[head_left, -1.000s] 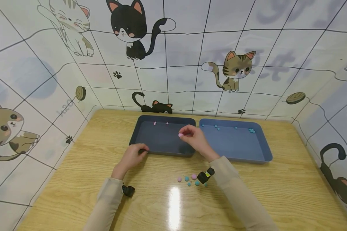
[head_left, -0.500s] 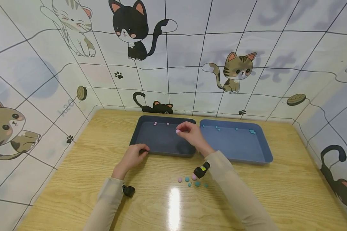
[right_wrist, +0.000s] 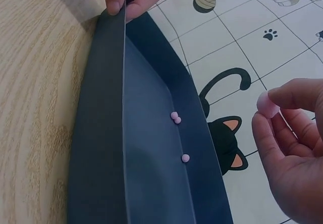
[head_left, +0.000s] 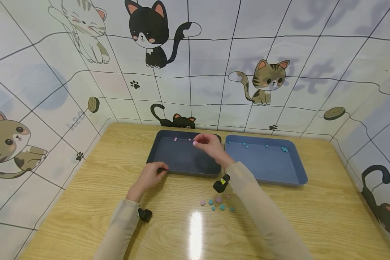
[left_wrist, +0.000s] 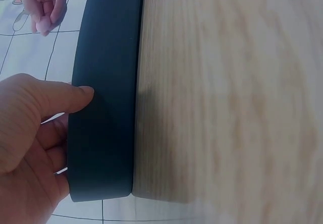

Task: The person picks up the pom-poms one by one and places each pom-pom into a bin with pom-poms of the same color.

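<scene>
Between thumb and fingertips my right hand [head_left: 210, 146] pinches a pink ball [right_wrist: 268, 104], held over the dark tray [head_left: 178, 159]. My left hand [head_left: 149, 177] grips the near wall of that tray toward its left corner; in the left wrist view the thumb lies on the outer face and the fingers reach inside. Three small pink balls [right_wrist: 185, 158] rest along the tray's far side. Several pink and teal balls [head_left: 219, 199] of differing sizes lie on the wooden table in front of the trays.
A blue tray [head_left: 266, 164] stands right of the dark one, with several small teal balls [head_left: 284, 149] near its far side. Behind the table [head_left: 117, 144] rises a wall covering [head_left: 208, 90] printed with cats and grid lines.
My right hand has moved left and farther back over the dark tray, carrying the pink ball. A small pink ball on the table has come into sight from behind the wrist. My left hand keeps its grip.
</scene>
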The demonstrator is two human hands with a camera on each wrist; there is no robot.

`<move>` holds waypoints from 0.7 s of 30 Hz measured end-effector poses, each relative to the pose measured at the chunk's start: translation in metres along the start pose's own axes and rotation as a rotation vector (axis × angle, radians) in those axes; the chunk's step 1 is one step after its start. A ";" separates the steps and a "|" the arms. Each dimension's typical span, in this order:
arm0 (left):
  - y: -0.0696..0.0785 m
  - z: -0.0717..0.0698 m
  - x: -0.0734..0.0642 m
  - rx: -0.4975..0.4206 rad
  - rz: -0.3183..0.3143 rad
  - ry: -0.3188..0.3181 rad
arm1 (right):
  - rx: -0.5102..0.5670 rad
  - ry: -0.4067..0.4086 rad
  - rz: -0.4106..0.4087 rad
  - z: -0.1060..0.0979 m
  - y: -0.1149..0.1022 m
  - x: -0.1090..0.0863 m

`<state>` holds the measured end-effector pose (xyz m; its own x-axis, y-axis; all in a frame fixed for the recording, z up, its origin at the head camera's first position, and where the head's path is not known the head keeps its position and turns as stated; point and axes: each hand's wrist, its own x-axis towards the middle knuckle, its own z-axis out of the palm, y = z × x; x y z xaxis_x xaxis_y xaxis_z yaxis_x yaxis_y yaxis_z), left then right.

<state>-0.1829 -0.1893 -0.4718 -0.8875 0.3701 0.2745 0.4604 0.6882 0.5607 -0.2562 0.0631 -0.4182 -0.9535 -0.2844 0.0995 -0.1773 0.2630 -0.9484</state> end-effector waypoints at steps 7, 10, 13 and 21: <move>0.000 -0.001 0.000 0.002 0.008 -0.004 | 0.040 -0.006 0.029 0.005 0.000 0.007; 0.000 -0.001 0.000 0.001 0.009 -0.002 | 0.044 0.003 0.039 0.005 0.000 0.008; 0.000 -0.001 0.000 -0.001 0.010 -0.002 | 0.045 0.009 0.043 0.006 0.001 0.010; -0.002 -0.001 0.000 -0.010 0.005 -0.007 | 0.056 0.020 0.064 0.006 -0.001 0.008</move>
<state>-0.1839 -0.1909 -0.4721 -0.8850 0.3781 0.2717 0.4646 0.6802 0.5670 -0.2623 0.0545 -0.4181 -0.9673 -0.2498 0.0433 -0.1021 0.2275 -0.9684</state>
